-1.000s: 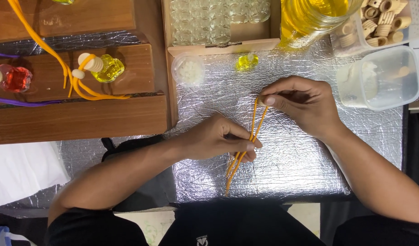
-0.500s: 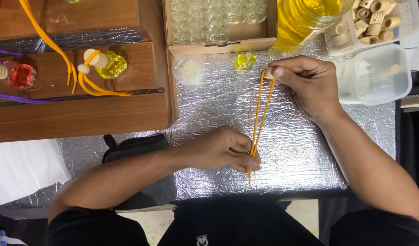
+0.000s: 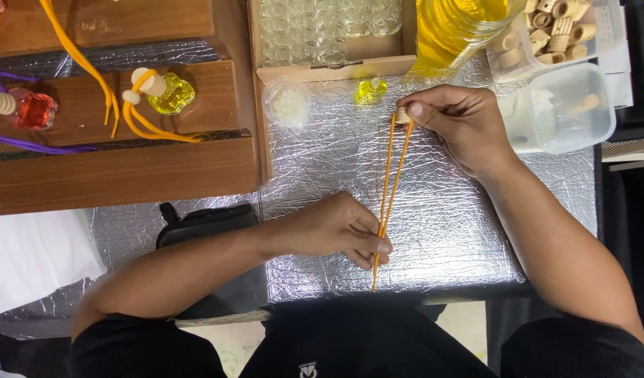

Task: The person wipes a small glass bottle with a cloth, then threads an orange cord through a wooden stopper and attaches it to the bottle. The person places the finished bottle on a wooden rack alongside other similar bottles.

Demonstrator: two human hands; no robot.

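A doubled orange cord (image 3: 390, 175) runs taut over the silver foil mat (image 3: 448, 231). My right hand (image 3: 456, 124) pinches a small wooden cap (image 3: 402, 116) at the cord's far end. The near end, just above its loose tips, is pinched by my left hand (image 3: 339, 227). A small yellow-filled glass bottle (image 3: 370, 89) stands just beyond the right hand, apart from it.
A small round tub of white pieces (image 3: 287, 102) sits at the mat's far left. Behind are a box of empty glass bottles (image 3: 322, 28), a big jar of yellow liquid (image 3: 455, 28), a tray of wooden caps (image 3: 560, 24) and a clear plastic tub (image 3: 563, 108). Finished yellow (image 3: 169, 92) and red (image 3: 32, 110) bottles rest on wooden steps (image 3: 126, 168).
My right hand has drawn the cap end of the cord away from me and up the mat, stretching the cord straight. My left hand slid down toward the cord's loose tips.
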